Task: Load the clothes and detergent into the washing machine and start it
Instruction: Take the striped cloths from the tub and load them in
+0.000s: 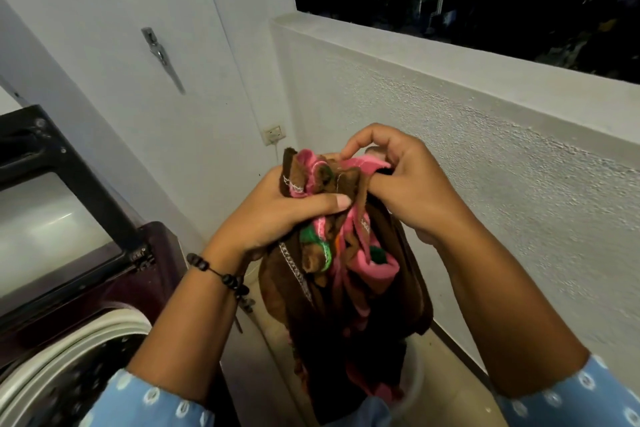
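A brown garment [346,305] with pink, green and orange patches and white stitching hangs bunched in front of me. My left hand [277,215] grips its upper folds from the left, thumb across the cloth. My right hand [398,180] pinches a pink edge at the top right. The cloth's lower end drops into a pale bucket [414,381] on the floor. To the lower left, the top-loading washing machine [104,288] stands with its lid [59,198] raised; dark clothes show inside the drum [86,378].
A low textured parapet wall [485,166] runs along the right, with darkness beyond it. A white wall with a metal latch [161,55] and a power socket [273,133] stands behind. A strip of tiled floor [460,367] lies between the machine and the parapet.
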`<state>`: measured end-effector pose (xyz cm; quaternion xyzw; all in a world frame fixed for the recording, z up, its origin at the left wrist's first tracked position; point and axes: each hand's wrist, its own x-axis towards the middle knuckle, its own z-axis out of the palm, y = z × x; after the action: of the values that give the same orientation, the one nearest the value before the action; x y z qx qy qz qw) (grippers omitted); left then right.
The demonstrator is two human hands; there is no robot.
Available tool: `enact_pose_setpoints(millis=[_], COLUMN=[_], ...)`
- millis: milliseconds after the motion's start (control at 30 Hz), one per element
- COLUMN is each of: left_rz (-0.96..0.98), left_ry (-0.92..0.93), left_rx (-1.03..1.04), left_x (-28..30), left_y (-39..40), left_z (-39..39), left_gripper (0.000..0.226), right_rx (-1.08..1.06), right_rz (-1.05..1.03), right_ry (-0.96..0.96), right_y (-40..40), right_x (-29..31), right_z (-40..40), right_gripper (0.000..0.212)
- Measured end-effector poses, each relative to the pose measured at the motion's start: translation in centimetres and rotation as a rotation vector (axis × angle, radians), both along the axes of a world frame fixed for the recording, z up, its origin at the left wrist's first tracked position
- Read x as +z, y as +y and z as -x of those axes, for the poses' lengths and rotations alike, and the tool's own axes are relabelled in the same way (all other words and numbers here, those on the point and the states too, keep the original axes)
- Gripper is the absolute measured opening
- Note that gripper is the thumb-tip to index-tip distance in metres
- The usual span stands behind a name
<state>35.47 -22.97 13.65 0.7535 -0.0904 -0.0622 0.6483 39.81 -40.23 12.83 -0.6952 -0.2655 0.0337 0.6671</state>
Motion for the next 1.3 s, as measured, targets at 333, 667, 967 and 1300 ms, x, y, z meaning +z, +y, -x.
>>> enact_pose_setpoints(millis=[333,667,967,1300], left_rz=[0.016,0.246,0.252,0.384], left_ry=[-0.102,-0.067,-0.048,-0.19], left_rx=[0.275,0.239,0.208,0.608], left_x=[0.1,-0.9,-2.2,-0.8], left_y=[1.7,1.7,-0.3,0.4], left_z=[-0.3,0.6,0.9,1.3], left_gripper=[0.026,0.017,0.069,0.01], right_rx=[0.241,-0.042,0.179,0.186], right_rz=[0.22,0.131,-0.016,0.203], right_ry=[0.188,0.178,0.05,0.066], right_y=[-2.8,-5.0,-1.4,2.1], right_x=[-3.2,-4.1,-0.5,-6.7], right_z=[-0.9,-1.4,1.5,2.4], right_gripper=[0.015,0.007,0.021,0.143])
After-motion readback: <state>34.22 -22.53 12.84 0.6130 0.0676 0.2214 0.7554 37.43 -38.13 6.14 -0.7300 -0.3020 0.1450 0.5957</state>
